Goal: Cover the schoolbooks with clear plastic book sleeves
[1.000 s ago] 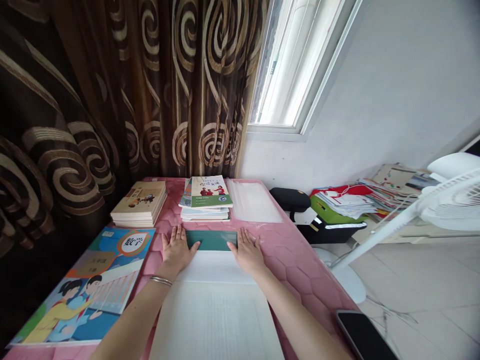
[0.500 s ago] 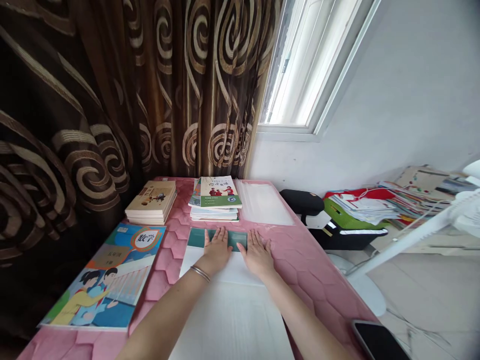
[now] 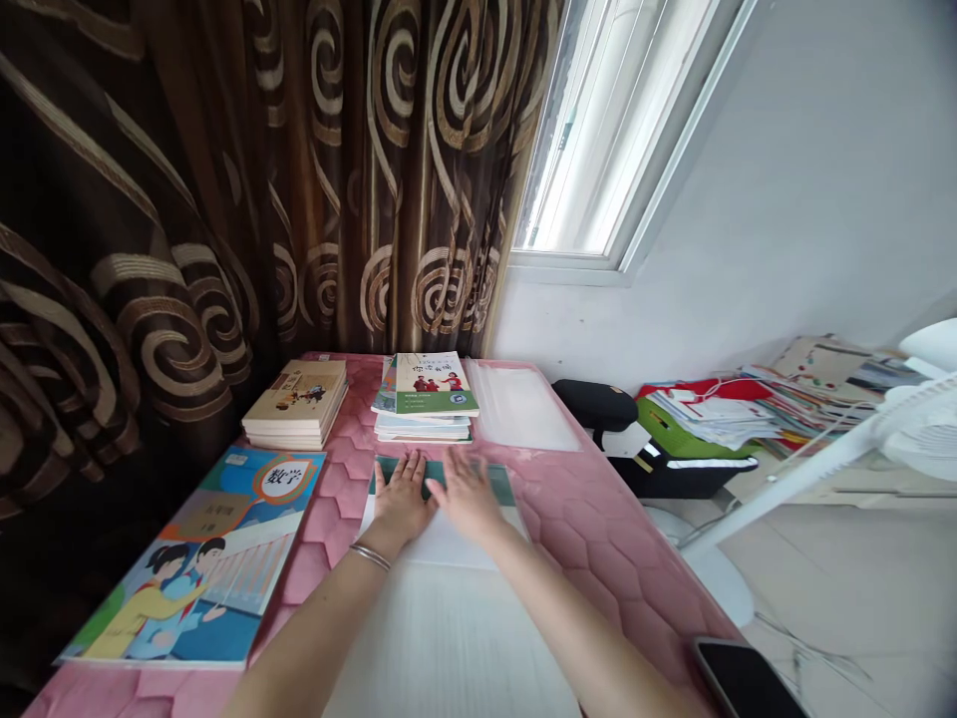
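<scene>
Flat on the pink table lies a white booklet or sheet with a dark green band at its far end (image 3: 449, 543), and a translucent plastic sheet (image 3: 449, 638) stretches from it towards me. My left hand (image 3: 402, 504) rests palm down near the left of the green band, fingers spread, a silver bangle on the wrist. Close beside it, my right hand (image 3: 473, 496) is over the band's middle, its fingers stretched out and slightly blurred. Neither hand grips anything. Whether the right palm touches the surface is hard to see.
To the left are a maths textbook (image 3: 201, 558) and a stack of beige books (image 3: 295, 404). Behind my hands sit piled booklets (image 3: 434, 384) and clear plastic covers (image 3: 523, 404). A phone (image 3: 744, 678) lies at the quilted pink table's (image 3: 598, 538) right edge, near a white fan (image 3: 807, 479).
My right hand has slid left across the green band, from its right end to beside my left hand. My left hand has shifted slightly left in view, along with the whole scene.
</scene>
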Tool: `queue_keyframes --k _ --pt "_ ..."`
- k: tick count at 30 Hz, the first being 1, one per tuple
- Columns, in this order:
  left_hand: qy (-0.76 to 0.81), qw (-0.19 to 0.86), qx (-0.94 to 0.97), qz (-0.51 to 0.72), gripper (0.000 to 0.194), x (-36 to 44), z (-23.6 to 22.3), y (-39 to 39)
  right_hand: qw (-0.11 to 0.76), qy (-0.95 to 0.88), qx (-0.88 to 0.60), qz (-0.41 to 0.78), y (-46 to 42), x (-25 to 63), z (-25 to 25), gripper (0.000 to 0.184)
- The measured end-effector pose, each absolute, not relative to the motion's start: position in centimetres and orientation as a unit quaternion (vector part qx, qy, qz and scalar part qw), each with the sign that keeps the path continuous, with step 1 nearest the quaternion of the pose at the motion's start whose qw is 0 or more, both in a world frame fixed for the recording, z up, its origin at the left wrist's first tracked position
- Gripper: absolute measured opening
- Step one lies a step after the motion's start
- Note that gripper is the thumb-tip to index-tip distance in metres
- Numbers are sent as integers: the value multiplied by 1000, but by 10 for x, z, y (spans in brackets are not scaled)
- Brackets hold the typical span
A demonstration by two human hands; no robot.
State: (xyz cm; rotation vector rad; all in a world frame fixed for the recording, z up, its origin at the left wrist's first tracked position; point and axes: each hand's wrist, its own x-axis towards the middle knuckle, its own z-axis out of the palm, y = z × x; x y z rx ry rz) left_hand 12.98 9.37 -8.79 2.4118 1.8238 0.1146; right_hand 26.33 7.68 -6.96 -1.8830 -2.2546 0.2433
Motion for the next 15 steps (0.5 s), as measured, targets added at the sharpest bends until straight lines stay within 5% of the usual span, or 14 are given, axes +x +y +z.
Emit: queue_keyframes --k 5,15 --pt "587 54 808 20 68 127 -86 90 136 -755 -607 205 82 219 -69 69" --pt "604 56 793 51 64 122 -87 96 70 -727 -671 125 73 269 -81 69"
